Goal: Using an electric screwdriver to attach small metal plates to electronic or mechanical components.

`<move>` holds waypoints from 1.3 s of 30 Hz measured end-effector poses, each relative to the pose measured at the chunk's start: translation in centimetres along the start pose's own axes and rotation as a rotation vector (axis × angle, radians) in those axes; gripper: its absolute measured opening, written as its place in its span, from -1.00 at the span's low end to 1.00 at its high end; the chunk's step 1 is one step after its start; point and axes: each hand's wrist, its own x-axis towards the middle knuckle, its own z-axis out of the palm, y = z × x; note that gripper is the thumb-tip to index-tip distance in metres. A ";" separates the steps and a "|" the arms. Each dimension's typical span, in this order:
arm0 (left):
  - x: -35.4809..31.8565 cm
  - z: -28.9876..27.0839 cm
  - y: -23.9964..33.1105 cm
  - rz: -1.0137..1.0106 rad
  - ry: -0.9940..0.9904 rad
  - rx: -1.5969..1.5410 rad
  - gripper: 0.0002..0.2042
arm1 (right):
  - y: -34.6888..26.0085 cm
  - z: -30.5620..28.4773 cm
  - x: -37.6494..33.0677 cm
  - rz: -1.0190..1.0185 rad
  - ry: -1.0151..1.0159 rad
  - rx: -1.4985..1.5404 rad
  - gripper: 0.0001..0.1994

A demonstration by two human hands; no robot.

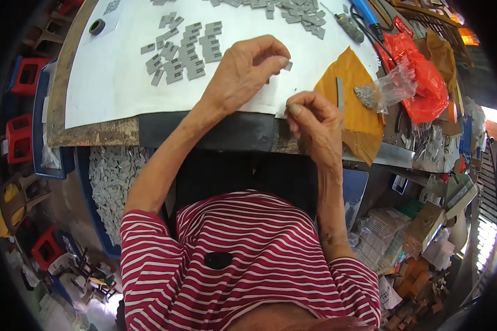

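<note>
pcs (195,72) gry | sheet (113,83) wht | shirt (248,234) dk red w/ wht stripes | bag (429,91) red | tool hndl (365,12) blu | bin (98,218) blu

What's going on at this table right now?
A person in a striped shirt is working with small grey pieces. The left hand pinches one grey piece over the white sheet. The right hand is curled near the front edge of the table; whether it holds anything isn't clear. More pieces lie grouped to the left, with a looser pile farther back.
</note>
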 end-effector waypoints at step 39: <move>-4.1 1.1 -2.4 -0.087 0.058 0.099 -0.81 | 1.8 0.9 2.8 0.002 0.072 0.055 -0.89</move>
